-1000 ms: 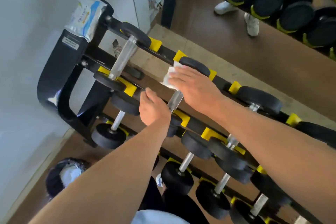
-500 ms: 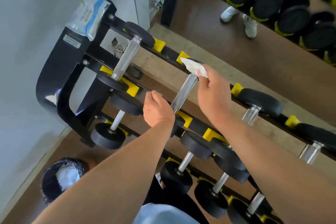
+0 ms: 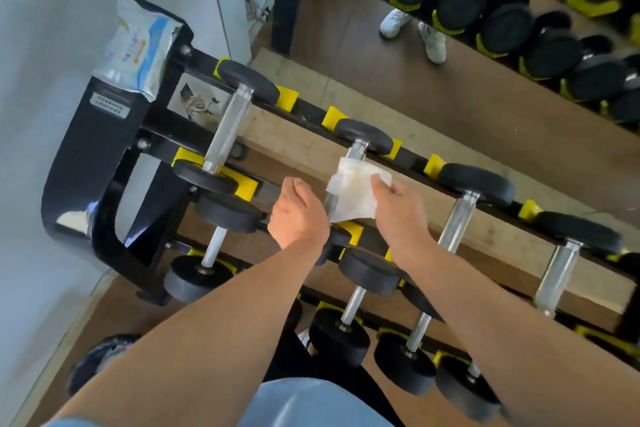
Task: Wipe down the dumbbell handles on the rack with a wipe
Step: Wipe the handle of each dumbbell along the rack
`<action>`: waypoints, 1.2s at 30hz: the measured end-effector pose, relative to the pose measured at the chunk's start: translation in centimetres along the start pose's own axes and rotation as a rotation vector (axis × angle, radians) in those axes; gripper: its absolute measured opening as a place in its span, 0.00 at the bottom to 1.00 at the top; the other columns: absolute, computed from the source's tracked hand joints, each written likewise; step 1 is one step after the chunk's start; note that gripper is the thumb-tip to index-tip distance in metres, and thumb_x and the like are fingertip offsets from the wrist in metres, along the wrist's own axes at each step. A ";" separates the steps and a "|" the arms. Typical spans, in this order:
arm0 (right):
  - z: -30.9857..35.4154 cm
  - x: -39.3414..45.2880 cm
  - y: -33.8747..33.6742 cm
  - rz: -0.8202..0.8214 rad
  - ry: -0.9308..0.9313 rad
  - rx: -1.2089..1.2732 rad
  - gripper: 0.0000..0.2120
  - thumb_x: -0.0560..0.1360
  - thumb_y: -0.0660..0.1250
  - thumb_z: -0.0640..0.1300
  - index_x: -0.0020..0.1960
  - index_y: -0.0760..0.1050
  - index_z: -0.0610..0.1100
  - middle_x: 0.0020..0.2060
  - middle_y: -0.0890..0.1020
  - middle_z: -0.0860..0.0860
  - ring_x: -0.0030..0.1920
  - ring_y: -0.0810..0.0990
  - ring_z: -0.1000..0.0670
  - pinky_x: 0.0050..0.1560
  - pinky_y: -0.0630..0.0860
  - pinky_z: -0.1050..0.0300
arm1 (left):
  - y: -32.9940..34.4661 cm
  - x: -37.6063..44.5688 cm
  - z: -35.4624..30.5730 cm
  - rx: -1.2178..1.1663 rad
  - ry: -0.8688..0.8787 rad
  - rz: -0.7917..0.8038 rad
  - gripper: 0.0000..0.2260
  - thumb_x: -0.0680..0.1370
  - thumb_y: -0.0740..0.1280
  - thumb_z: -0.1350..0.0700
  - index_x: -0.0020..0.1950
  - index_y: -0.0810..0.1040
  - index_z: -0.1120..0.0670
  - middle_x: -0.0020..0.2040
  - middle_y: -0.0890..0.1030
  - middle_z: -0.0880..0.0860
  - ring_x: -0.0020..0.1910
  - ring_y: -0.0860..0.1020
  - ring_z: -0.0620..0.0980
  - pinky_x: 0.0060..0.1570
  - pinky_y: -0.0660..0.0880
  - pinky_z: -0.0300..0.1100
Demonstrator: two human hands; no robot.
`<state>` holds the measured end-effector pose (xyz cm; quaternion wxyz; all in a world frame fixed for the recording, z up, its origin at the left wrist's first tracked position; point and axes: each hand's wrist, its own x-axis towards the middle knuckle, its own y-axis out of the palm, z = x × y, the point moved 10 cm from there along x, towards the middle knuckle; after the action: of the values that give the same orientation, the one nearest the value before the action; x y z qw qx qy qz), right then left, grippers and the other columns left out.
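A black rack point(image 3: 97, 156) with yellow cradles holds rows of black dumbbells with chrome handles. My right hand point(image 3: 398, 211) grips a white wipe point(image 3: 353, 191) wrapped around the handle of the second dumbbell point(image 3: 363, 137) on the top row. Only the upper end of that handle point(image 3: 356, 151) shows above the wipe. My left hand point(image 3: 298, 215) curls around the lower end of the same dumbbell, by its near head. The first dumbbell's handle point(image 3: 228, 128) lies bare to the left.
A pack of wipes point(image 3: 138, 48) sits on the rack's left upright. A white wall stands at left. More dumbbells point(image 3: 460, 222) fill the top row to the right and the lower rows. A mirror behind shows stacked dumbbells and white shoes point(image 3: 412, 31). A dark bin point(image 3: 100, 360) stands at lower left.
My right hand has brought the wipe down from the handle's top end and wrapped it around the middle of the handle. My left hand stays at the lower end.
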<state>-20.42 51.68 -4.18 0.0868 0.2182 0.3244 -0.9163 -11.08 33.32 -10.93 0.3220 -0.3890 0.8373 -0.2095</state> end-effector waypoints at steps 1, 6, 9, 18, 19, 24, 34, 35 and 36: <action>-0.7 0.1 -2.1 -0.151 0.080 0.110 0.15 0.83 0.60 0.52 0.44 0.76 0.44 0.31 0.71 0.49 0.34 0.70 0.49 0.33 0.65 0.56 | 0.2 -0.1 -0.9 0.038 0.083 0.018 0.18 0.83 0.45 0.47 0.48 0.73 0.49 0.40 0.78 0.50 0.38 0.75 0.55 0.39 0.69 0.48; -1.7 0.4 -2.7 -0.307 0.132 0.166 0.15 0.83 0.59 0.54 0.49 0.79 0.46 0.32 0.75 0.51 0.33 0.72 0.50 0.35 0.68 0.56 | 0.7 -0.2 -2.5 0.090 0.248 0.074 0.20 0.82 0.43 0.43 0.48 0.72 0.47 0.37 0.80 0.50 0.38 0.77 0.61 0.37 0.72 0.52; -1.2 -0.1 3.8 -0.007 0.163 0.227 0.17 0.82 0.57 0.60 0.50 0.78 0.50 0.41 0.79 0.52 0.43 0.76 0.50 0.49 0.73 0.51 | 0.7 -0.1 -2.1 0.045 0.192 0.072 0.14 0.85 0.48 0.47 0.53 0.73 0.46 0.40 0.81 0.51 0.41 0.78 0.62 0.39 0.70 0.51; -1.8 3.8 6.0 -0.028 0.091 0.109 0.13 0.76 0.71 0.51 0.58 0.79 0.48 0.49 0.84 0.52 0.49 0.82 0.50 0.51 0.80 0.51 | 0.3 -0.4 -2.6 0.018 0.280 0.013 0.14 0.84 0.47 0.47 0.54 0.71 0.46 0.35 0.76 0.46 0.35 0.77 0.58 0.33 0.68 0.49; -1.7 4.2 5.7 -0.072 0.097 0.124 0.11 0.77 0.70 0.51 0.55 0.80 0.47 0.46 0.84 0.51 0.47 0.82 0.50 0.47 0.80 0.54 | 0.3 -0.4 -2.6 0.023 0.280 0.011 0.13 0.85 0.47 0.47 0.54 0.71 0.46 0.35 0.76 0.45 0.35 0.77 0.58 0.33 0.68 0.49; -2.8 3.6 3.1 -0.281 0.141 0.175 0.18 0.77 0.69 0.53 0.38 0.80 0.40 0.30 0.77 0.50 0.32 0.72 0.52 0.35 0.70 0.57 | 0.3 -0.4 -2.6 0.026 0.293 -0.001 0.14 0.84 0.47 0.47 0.55 0.71 0.45 0.33 0.75 0.46 0.33 0.76 0.56 0.33 0.67 0.48; -1.2 5.0 0.8 -0.300 0.266 0.284 0.20 0.74 0.73 0.52 0.35 0.74 0.36 0.30 0.72 0.48 0.34 0.68 0.49 0.36 0.67 0.57 | 0.4 -0.5 -2.2 0.022 0.260 -0.012 0.13 0.85 0.49 0.49 0.56 0.73 0.48 0.31 0.73 0.45 0.29 0.70 0.46 0.32 0.63 0.44; -0.8 4.8 0.6 -0.288 0.240 0.274 0.18 0.73 0.73 0.52 0.38 0.76 0.38 0.31 0.75 0.50 0.33 0.70 0.51 0.35 0.68 0.58 | 0.4 -0.5 -2.1 0.023 0.258 -0.013 0.14 0.85 0.49 0.49 0.56 0.73 0.48 0.30 0.73 0.45 0.29 0.70 0.45 0.32 0.62 0.43; -0.7 4.2 0.3 -0.280 0.209 0.238 0.15 0.73 0.74 0.52 0.39 0.76 0.41 0.32 0.76 0.53 0.33 0.72 0.52 0.34 0.69 0.59 | 0.3 -0.6 -2.1 0.024 0.258 -0.014 0.14 0.85 0.48 0.49 0.56 0.73 0.48 0.30 0.73 0.45 0.29 0.70 0.45 0.31 0.61 0.43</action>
<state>-23.83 51.85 -6.77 -0.1019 0.2734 0.2484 -0.9237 -12.43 34.16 -9.46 0.2150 -0.3608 0.8665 -0.2699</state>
